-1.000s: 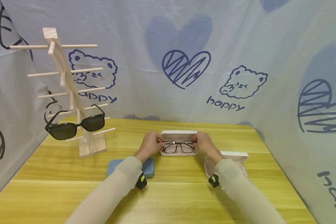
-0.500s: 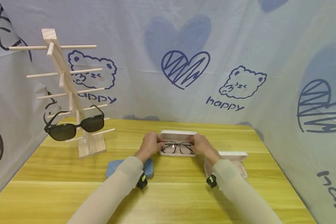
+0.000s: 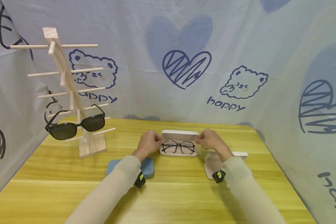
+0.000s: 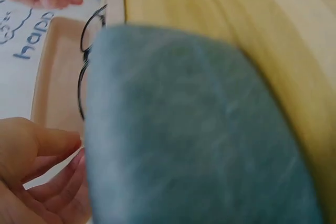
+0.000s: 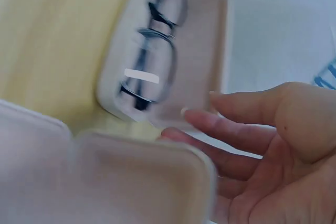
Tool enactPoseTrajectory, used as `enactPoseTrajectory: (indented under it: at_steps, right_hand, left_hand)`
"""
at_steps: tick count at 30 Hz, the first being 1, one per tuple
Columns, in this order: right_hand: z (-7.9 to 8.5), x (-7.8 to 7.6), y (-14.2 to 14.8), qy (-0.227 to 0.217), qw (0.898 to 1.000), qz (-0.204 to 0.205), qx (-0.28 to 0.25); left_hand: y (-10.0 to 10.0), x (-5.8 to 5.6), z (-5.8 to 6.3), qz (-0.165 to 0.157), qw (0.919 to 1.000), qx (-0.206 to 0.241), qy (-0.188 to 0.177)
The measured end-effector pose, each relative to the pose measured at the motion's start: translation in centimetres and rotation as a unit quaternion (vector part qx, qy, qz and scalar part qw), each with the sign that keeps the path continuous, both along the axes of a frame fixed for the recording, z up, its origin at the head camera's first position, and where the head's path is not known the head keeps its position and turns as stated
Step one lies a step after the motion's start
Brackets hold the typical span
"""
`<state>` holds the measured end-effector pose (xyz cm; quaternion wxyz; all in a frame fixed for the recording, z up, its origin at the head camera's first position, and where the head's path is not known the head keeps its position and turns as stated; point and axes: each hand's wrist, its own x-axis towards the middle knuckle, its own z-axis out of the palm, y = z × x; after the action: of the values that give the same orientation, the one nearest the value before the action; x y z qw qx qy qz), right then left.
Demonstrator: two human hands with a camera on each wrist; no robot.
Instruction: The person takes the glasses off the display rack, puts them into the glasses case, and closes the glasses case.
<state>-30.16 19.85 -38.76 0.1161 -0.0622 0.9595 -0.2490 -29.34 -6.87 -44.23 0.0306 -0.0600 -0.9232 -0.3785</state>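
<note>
Black-framed glasses lie in an open white case with a pinkish lining, lenses facing me. At the case's left end is my left hand, thumb and fingertips close together beside the glasses' left edge; the left wrist view shows a narrow gap between them. My right hand is by the case's right end, apart from the glasses. In the right wrist view its thumb and fingers are spread and hold nothing. A blue glasses case under my left forearm covers part of the glasses in the left wrist view.
A second open pinkish case is beneath my right forearm. On the left stands a wooden rack with pegs, and black sunglasses hang on it. A printed cloth borders the yellow wood table behind and at the sides.
My right hand has let go of the glasses' right side and moved right. My left hand has drawn slightly left from them. The glasses now sit uncovered in the case.
</note>
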Motion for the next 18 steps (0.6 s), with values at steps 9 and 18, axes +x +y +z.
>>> enactPoseTrajectory:
  at_steps: [9,18]
  right_hand:
    - [0.7,-0.8,0.8,-0.048,0.987,-0.072,-0.137]
    - [-0.3,-1.8,0.3,-0.132,0.978,-0.016,-0.163]
  left_hand:
    - [-0.3,-0.7,0.6,0.046,0.9977,0.050,-0.008]
    - [0.1,-1.2,0.1,0.001,0.9680,0.204,-0.147]
